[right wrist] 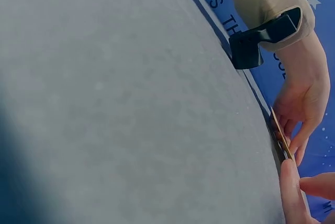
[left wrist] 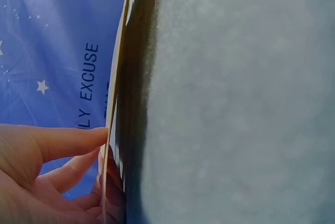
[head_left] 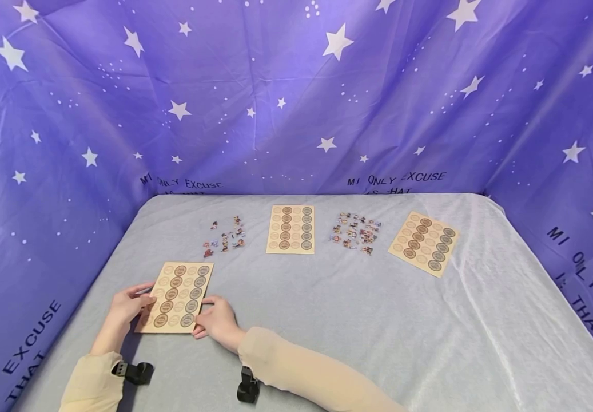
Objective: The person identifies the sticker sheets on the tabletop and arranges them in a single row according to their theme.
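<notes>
A tan sheet of round stickers (head_left: 178, 297) is held between both hands at the front left of the table. My left hand (head_left: 128, 303) pinches its left edge, thumb on the printed face. In the left wrist view the sheet (left wrist: 118, 51) appears edge-on, slightly above the cloth, with the left hand's fingers (left wrist: 68, 169) behind it. My right hand (head_left: 218, 321) grips the right edge near the lower corner. The right wrist view shows its thumb and a finger (right wrist: 291, 185) on either side of the sheet, with the left hand (right wrist: 303, 103) at the far edge.
Behind the held sheet lies a group of small cartoon figure stickers (head_left: 225, 242). Another tan sticker sheet (head_left: 290, 229) lies at the back middle. To its right are more figure stickers (head_left: 354, 233) and a tilted tan sheet (head_left: 424, 243). A starry purple curtain (head_left: 296, 97) surrounds the grey cloth-covered table (head_left: 353, 320).
</notes>
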`<state>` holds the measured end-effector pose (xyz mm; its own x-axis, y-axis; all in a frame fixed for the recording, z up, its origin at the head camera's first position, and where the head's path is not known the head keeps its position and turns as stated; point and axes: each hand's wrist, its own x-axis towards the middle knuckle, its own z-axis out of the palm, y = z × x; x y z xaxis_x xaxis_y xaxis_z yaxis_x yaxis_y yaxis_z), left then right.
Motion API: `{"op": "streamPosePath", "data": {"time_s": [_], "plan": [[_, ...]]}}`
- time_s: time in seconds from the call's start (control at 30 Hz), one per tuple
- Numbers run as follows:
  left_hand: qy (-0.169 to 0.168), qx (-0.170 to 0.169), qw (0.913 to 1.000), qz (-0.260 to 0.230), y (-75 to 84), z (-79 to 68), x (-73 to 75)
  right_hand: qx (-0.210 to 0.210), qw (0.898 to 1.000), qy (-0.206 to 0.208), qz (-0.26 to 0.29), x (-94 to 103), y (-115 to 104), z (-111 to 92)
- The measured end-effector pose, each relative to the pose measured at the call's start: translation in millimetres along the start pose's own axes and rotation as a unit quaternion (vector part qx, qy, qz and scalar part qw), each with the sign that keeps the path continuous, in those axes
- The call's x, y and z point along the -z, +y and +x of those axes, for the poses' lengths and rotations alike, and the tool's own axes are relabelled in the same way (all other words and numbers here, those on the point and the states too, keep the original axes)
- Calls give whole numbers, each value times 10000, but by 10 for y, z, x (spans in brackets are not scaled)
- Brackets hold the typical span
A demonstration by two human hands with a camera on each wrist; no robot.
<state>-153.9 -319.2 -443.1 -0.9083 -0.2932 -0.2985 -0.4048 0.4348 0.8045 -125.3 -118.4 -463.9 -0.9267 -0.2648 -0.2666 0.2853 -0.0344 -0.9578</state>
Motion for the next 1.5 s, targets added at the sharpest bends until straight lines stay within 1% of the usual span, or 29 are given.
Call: {"op": "streamPosePath", "data": {"time_s": [0.1, 0.17, 0.27, 0.33, 0.4, 0.5, 0.53, 0.6, 0.67, 0.7, 0.77, 0.8, 0.83, 0.87, 0.9, 0.93, 1.0, 1.03, 1.07, 1.1, 1.2, 1.27, 1.33, 1.4, 1.5], "plan": [[36, -6, 10000, -2, -4, -14, 15, 49, 9997, -77, -215, 20, -8, -20], [103, 22, 9999, 63, -9, -24, 28, -13, 9994, -170, -313, 51, -31, -41], [240, -4, 9994, 250, -23, -24, 38, -136, 9981, -371, -473, 127, -78, -63], [382, -41, 9987, 340, -54, 10, 34, -177, 9970, -532, -524, 196, -113, -66], [483, -226, 9978, 397, -102, 68, 16, -150, 9959, -696, -551, 271, -143, -59], [615, -610, 9954, 411, -195, 200, -32, -71, 9938, -914, -626, 387, -193, -45], [579, -776, 9946, 363, -212, 230, -46, -48, 9936, -946, -617, 423, -211, -40], [551, -999, 9933, 188, -226, 281, -87, -30, 9930, -988, -646, 494, -239, -26], [426, -1179, 9921, -26, -167, 257, -127, -17, 9931, -967, -665, 561, -267, -10], [308, -1162, 9927, -128, -88, 201, -145, -6, 9931, -956, -673, 594, -280, -5], [212, -1168, 9928, -148, 100, 53, -187, 5, 9931, -947, -691, 657, -304, 7], [179, -1242, 9919, -179, 119, 51, -214, 26, 9929, -948, -716, 688, -358, -25], [141, -1233, 9922, -97, 197, -2, -231, 46, 9926, -960, -737, 720, -403, -51], [68, -1346, 9908, -124, 215, -2, -247, 62, 9924, -955, -771, 749, -428, -58], [4, -1372, 9904, -175, 263, -28, -264, 73, 9922, -960, -797, 777, -438, -58], [20, -1494, 9886, -191, 276, -28, -288, 88, 9920, -968, -808, 805, -455, -60], [-11, -1628, 9862, -299, 267, 20, -334, 109, 9915, -988, -844, 864, -474, -52], [-73, -1653, 9857, -319, 348, -41, -347, 124, 9914, -981, -857, 893, -443, -11], [-74, -1698, 9847, -375, 362, -39, -373, 140, 9914, -970, -867, 922, -417, 24], [-35, -1635, 9859, -350, 424, -81, -399, 160, 9913, -981, -859, 954, -412, 40], [-142, -1635, 9864, -126, 513, -104, -456, 256, 9909, -978, -885, 1050, -420, 71], [-235, -1570, 9873, -8, 559, -107, -498, 300, 9907, -957, -919, 1114, -428, 84], [-382, -1594, 9864, 155, 616, -117, -533, 343, 9908, -911, -941, 1175, -433, 99], [-437, -1599, 9859, 231, 657, -108, -574, 398, 9909, -850, -962, 1233, -438, 115], [-520, -1694, 9839, 229, 708, -85, -645, 425, 9920, -727, -936, 1313, -451, 140]]}}
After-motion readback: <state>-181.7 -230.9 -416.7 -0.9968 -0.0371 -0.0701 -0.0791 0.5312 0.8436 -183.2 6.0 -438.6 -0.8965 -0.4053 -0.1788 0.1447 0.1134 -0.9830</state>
